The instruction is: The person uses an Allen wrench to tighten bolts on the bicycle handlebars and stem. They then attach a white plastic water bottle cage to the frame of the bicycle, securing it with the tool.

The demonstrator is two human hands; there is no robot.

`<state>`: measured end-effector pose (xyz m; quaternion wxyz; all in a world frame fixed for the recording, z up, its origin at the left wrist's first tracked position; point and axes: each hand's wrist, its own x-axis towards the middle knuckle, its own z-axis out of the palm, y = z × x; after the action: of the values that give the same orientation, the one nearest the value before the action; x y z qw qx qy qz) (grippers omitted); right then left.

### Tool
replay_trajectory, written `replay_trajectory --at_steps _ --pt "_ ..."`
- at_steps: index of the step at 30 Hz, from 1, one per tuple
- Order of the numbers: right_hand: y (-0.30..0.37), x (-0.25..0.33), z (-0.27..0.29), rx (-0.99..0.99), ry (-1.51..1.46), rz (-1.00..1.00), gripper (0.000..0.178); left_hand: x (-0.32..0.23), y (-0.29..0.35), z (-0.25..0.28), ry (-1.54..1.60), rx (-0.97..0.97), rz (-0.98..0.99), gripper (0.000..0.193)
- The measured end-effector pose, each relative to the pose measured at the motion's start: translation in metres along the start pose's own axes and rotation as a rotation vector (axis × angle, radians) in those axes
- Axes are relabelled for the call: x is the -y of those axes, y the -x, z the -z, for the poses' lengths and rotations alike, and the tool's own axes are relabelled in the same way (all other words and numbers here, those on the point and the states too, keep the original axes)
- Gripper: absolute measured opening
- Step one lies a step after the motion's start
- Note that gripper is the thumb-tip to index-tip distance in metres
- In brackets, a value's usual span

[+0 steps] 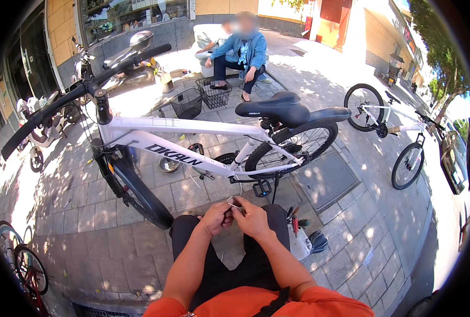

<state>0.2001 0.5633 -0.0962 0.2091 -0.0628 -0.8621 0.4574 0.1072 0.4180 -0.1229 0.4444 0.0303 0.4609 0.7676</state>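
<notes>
My left hand (217, 217) and my right hand (250, 217) meet over my lap, fingers closed together. Between their fingertips is a small, thin whitish piece (231, 203), too small to name. Both hands seem to pinch it. Just beyond them stands a white bicycle (192, 127), side on, its handlebar to the left and black saddle (275, 108) to the right. Its black pedal (262, 187) is the bicycle part nearest my hands. The front wheel (142, 193) is turned toward my left knee.
Beside my right knee, a pale container (299, 245) holds tools with coloured handles. A metal bowl (169, 164) lies behind the bicycle. Farther back are wire baskets (213, 94), a seated person (243, 53) and parked scooters (132, 63). Another white bicycle (385, 119) stands at right.
</notes>
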Motion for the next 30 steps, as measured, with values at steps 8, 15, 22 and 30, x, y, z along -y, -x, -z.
replay_trajectory --at_steps 8,15,22,30 --pt "-0.008 0.001 -0.015 0.062 -0.286 -0.200 0.035 -0.002 0.000 0.003 0.085 -0.025 -0.028 0.031" --pt "-0.017 0.019 -0.016 0.062 0.036 -0.018 0.033 0.007 -0.011 0.024 0.088 0.000 -0.078 0.034" --pt "-0.027 0.005 -0.027 -0.031 0.087 0.056 0.033 -0.002 -0.008 0.009 0.141 -0.085 -0.078 0.032" --pt "-0.045 -0.013 -0.026 0.009 0.079 0.272 0.026 0.004 -0.020 0.028 0.240 -0.184 -0.184 0.018"
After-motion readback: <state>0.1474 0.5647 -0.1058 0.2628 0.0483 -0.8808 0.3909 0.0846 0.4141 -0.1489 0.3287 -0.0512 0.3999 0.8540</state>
